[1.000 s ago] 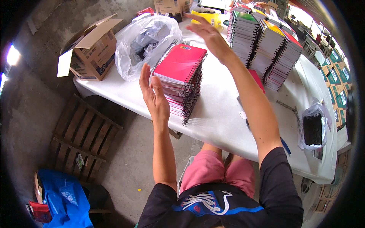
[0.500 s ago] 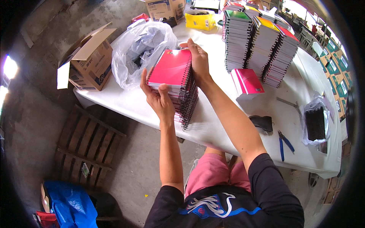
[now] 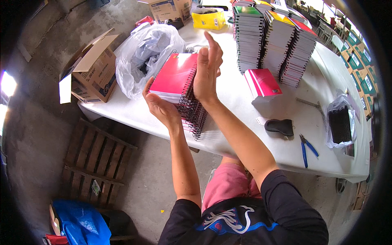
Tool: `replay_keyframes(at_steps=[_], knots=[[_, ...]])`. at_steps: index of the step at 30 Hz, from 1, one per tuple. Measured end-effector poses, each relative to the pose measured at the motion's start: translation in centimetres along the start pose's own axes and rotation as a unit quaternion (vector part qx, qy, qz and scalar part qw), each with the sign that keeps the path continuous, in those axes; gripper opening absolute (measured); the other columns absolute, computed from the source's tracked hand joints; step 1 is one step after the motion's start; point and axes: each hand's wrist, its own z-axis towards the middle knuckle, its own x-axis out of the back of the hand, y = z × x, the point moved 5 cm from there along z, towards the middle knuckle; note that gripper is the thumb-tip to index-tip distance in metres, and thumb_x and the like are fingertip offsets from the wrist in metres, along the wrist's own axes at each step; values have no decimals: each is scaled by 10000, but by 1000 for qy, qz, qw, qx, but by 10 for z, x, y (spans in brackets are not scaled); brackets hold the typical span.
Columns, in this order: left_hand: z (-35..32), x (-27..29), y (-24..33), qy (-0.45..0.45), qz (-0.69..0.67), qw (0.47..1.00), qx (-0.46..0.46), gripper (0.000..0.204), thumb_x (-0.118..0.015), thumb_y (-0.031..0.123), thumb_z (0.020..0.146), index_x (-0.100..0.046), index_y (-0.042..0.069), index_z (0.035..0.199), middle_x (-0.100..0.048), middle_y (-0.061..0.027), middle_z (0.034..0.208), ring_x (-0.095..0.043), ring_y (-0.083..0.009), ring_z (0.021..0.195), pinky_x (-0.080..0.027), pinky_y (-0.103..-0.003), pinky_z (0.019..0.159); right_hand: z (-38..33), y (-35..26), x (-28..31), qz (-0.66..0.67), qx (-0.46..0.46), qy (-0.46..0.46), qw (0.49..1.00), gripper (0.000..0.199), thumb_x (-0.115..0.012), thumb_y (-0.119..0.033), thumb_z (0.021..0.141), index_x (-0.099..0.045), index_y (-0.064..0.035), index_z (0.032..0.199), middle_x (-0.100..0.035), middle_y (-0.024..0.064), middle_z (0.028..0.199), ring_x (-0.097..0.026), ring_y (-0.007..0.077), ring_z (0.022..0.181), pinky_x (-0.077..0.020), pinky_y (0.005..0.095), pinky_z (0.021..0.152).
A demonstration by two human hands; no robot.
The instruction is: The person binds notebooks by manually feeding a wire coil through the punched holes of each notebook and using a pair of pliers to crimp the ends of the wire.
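Note:
A stack of red-covered spiral notebooks (image 3: 174, 74) stands near the table's front edge, its black coils on the right side. My left hand (image 3: 165, 109) rests against the stack's near left corner, fingers stretched along its edge. Against the coil side lies the flat palm of my right hand (image 3: 207, 75), its fingers pointing up and away. To the right, a small pile of red-covered booklets (image 3: 264, 81) shows no coils. Tall stacks of spiral notebooks with green (image 3: 247, 38), yellow (image 3: 278, 41) and red covers (image 3: 297, 53) rise behind it.
A clear plastic bag (image 3: 130, 57) and an open cardboard box (image 3: 92, 79) flank the stack's left. On the right lie a black case (image 3: 279, 127), blue-handled pliers (image 3: 305, 149), a loose coil (image 3: 315, 105) and bagged black coils (image 3: 339, 125). A yellow container (image 3: 208, 20) stands at the back.
My right hand has straightened up and now lies flat on the coil side. My left hand stays at the near corner. The whole view has shifted slightly.

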Motion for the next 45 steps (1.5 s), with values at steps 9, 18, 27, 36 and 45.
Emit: replay_keyframes(at_steps=[9, 18, 27, 36, 45], knots=[[-1, 21, 1, 47, 39, 998, 10, 747, -213, 656, 897, -423, 12, 1212, -507, -117, 1171, -497, -212, 1081, -400, -366, 896, 29, 21, 34, -98, 42, 47, 993, 646, -611, -373, 825, -308, -216, 1373, -318, 158, 1329, -263, 359, 1253, -212, 596, 968], [-51, 43, 95, 200, 45, 952, -226, 378, -379, 316, 939, -409, 5, 1151, -469, -146, 1171, -490, -229, 1069, -405, -352, 861, 44, 153, 263, -447, -269, -169, 836, 695, -757, -461, 650, -538, -20, 1142, -620, 222, 1009, -599, 327, 974, -457, 386, 863], [-182, -89, 17, -178, -164, 891, 384, 513, -579, 154, 895, -333, 62, 1335, -442, -103, 1275, -474, -195, 1135, -401, -307, 906, -11, 58, 242, -52, -163, -73, 982, 869, -827, -199, 646, -340, -68, 1354, -589, 140, 1121, -597, 205, 964, -491, 345, 811], [-150, -68, 21, -477, 265, 835, 67, 165, -600, 89, 843, -591, 109, 1006, -643, -49, 955, -584, -194, 919, -372, -446, 893, -2, 79, 348, -429, -80, -87, 895, 495, -581, -91, 846, -429, -151, 1314, -607, 92, 971, -610, 275, 857, -489, 358, 773], [-185, -79, 33, -412, 394, 798, -196, 378, -716, 429, 676, -537, 116, 790, -512, -15, 1073, -388, -268, 1198, -179, -669, 915, 18, 146, 395, -611, -74, -323, 719, 342, -534, -37, 824, -565, -186, 1131, -559, 73, 1159, -501, 278, 1141, -342, 539, 977]])
